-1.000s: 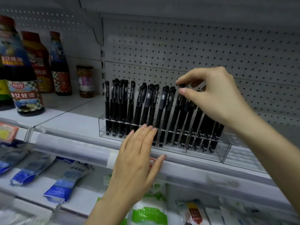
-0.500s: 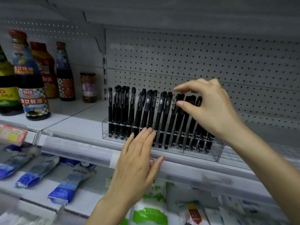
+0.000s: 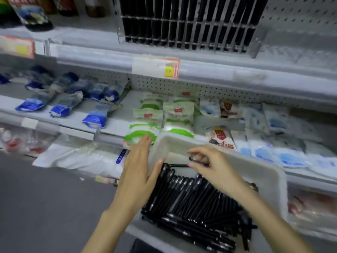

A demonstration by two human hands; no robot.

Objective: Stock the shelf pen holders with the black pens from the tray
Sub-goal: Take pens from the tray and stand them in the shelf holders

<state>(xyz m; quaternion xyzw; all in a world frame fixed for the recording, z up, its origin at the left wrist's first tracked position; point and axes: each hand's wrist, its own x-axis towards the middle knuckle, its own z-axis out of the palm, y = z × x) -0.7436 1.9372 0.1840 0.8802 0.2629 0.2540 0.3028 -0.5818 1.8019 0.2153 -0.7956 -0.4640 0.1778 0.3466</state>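
A white tray (image 3: 262,172) low in front of me holds a heap of several black pens (image 3: 193,203). My right hand (image 3: 217,168) is over the tray's far part, its fingertips pinched on one black pen (image 3: 179,165) lying crosswise above the heap. My left hand (image 3: 138,172) rests flat against the tray's left rim, fingers apart, holding nothing. At the top, the clear pen holder (image 3: 257,48) on the upper shelf stands packed with several black pens (image 3: 182,24).
The shelf edge carries a yellow-red price tag (image 3: 171,69). Below it lie blue packets (image 3: 62,106), green-white packets (image 3: 151,121) and pale blue packets (image 3: 284,154). Dark bottles (image 3: 32,17) stand top left. Grey floor (image 3: 45,207) lies at the lower left.
My view has dropped from the pen holder to the tray. Both hands came down from the upper shelf; the right now pinches a pen in the tray, the left lies on the tray rim.
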